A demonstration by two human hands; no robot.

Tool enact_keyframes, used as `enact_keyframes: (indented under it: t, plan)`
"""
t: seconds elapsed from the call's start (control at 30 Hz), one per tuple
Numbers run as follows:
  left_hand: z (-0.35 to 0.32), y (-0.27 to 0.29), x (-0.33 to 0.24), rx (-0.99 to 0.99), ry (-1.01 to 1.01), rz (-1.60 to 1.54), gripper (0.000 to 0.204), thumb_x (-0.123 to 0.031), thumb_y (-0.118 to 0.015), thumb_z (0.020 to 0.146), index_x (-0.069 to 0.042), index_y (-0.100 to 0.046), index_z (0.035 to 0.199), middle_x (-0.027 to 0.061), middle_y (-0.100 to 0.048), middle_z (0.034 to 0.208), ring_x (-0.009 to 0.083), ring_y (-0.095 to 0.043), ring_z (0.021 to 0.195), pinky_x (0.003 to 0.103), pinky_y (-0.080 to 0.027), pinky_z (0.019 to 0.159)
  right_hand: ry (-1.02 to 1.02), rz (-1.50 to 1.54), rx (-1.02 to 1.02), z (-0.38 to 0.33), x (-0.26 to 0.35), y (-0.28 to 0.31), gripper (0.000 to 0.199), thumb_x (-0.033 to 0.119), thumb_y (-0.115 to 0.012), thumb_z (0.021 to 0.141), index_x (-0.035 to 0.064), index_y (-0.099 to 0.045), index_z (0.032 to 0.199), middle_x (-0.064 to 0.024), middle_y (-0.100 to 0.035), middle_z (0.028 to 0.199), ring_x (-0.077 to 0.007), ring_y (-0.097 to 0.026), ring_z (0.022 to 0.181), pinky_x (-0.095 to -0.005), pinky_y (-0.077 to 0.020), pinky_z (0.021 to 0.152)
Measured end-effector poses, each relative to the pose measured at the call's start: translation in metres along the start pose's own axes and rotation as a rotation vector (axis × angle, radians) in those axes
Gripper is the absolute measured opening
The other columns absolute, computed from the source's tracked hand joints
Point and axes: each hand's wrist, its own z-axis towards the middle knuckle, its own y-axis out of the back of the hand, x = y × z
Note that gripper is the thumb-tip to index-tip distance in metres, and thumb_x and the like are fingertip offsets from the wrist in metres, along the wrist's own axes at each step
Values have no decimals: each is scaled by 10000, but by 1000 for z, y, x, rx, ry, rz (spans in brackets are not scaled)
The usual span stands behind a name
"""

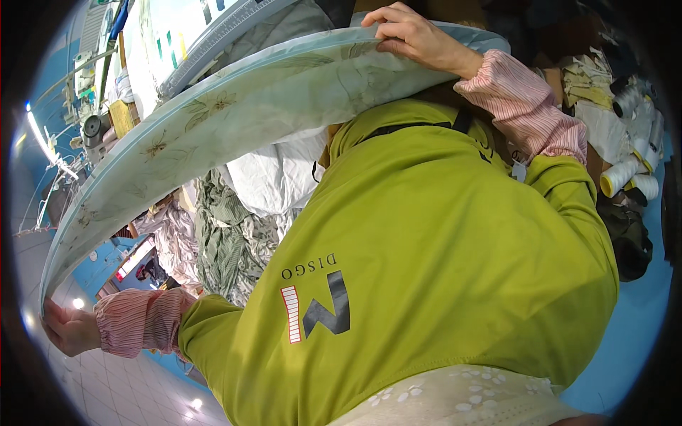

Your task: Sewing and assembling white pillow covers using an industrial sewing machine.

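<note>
A long piece of pale green floral fabric (213, 106) with a light blue edge stretches in a curve from lower left to upper right. My left hand (73, 328) is out at the far left, its fingers closed on one end of the fabric. Near the top, my right hand (415, 37) has thumb and curled fingers on the blue edge, gripping the cloth. Between the hands the cloth hangs partly slack below its edge. Both my forearms wear pink striped sleeve covers over a yellow-green smock (440, 263).
Below the stretched cloth lie a white cloth (277, 174) and a heap of grey-green striped fabric (231, 234). A long ruler (220, 44) lies at the top. Cones of white thread (621, 175) and folded cloth stand at the right. Machine parts (94, 129) show at the left.
</note>
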Motion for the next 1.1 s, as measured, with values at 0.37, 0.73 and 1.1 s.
enact_keyframes:
  t: [0.37,0.73,1.1]
  plan:
    - [-17,2,-1,-13,89,38,174,96,-684,806,181,-635,950,249,-675,890,320,-706,744,316,-635,736,23,-49,-168,-24,1,6,175,119,-741,799,20,-599,829,-80,-613,963,-245,-576,862,-331,-471,755]
    - [-16,17,9,-29,84,181,161,85,-666,829,169,-630,961,235,-675,912,318,-709,777,312,-633,739,-278,18,-199,-41,24,26,218,152,-762,805,8,-600,804,-58,-634,860,-154,-596,714,-277,-482,645]
    - [-16,49,18,-73,33,266,212,110,-728,722,158,-650,913,186,-663,842,247,-660,686,263,-602,630,-406,94,54,-14,10,43,126,133,-700,874,28,-643,914,-31,-662,946,-123,-583,775,-254,-461,668]
